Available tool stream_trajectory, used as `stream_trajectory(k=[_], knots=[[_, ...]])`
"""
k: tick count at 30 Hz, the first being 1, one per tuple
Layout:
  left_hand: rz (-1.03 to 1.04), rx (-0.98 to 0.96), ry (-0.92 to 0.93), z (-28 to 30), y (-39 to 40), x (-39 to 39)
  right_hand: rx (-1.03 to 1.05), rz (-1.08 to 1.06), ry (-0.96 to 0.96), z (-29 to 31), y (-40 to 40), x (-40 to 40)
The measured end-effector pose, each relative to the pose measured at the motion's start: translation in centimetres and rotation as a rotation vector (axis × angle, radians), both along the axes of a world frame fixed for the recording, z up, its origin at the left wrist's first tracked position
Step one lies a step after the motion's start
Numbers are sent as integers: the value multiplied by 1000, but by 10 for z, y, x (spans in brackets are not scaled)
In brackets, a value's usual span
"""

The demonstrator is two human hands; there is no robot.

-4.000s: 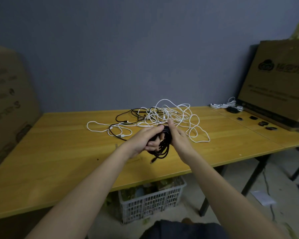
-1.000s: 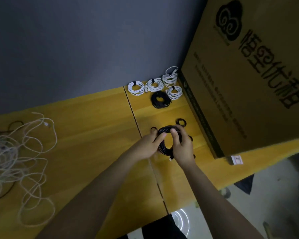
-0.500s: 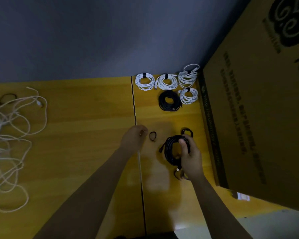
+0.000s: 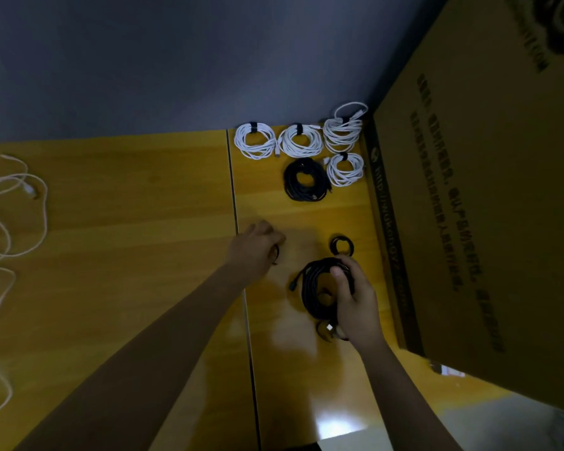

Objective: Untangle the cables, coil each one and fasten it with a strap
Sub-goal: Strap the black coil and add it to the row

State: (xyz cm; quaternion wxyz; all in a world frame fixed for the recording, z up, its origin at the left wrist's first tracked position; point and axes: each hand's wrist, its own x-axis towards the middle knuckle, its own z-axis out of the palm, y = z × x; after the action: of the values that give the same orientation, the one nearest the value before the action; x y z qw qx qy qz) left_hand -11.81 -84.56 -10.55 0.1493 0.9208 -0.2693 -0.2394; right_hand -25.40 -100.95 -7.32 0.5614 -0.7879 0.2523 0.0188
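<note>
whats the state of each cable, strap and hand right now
black coil: coiled, unstrapped, gripped by right hand
right hand: curled round the black coil
left hand: curled on a loose strap on the table
second loose strap: lying free beyond the coil
four white coils: coiled, strapped
finished black coil: coiled; strap not clear
white cables: loose, uncoiled at left

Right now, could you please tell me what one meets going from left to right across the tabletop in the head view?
Loose white cables → left hand → black cable coil held by right hand → cardboard box.
</note>
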Motion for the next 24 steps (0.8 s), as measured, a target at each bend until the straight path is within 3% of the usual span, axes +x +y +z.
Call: stream_trajectory(k=[7,14,17,24], knots=[[-91,-197,-54,11,-49,-6,-45,-200,-65,4,-22,-33],[-41,-141,57,9,-99,-16,-88,-273,-86,-5,-37,-43],[7,-210,51,7,-95,-23,-79,-303,-118,-5,-38,-47],[-90,-202,163,-9,-55,-57,-165,-326,-144,-8,-30,-61]])
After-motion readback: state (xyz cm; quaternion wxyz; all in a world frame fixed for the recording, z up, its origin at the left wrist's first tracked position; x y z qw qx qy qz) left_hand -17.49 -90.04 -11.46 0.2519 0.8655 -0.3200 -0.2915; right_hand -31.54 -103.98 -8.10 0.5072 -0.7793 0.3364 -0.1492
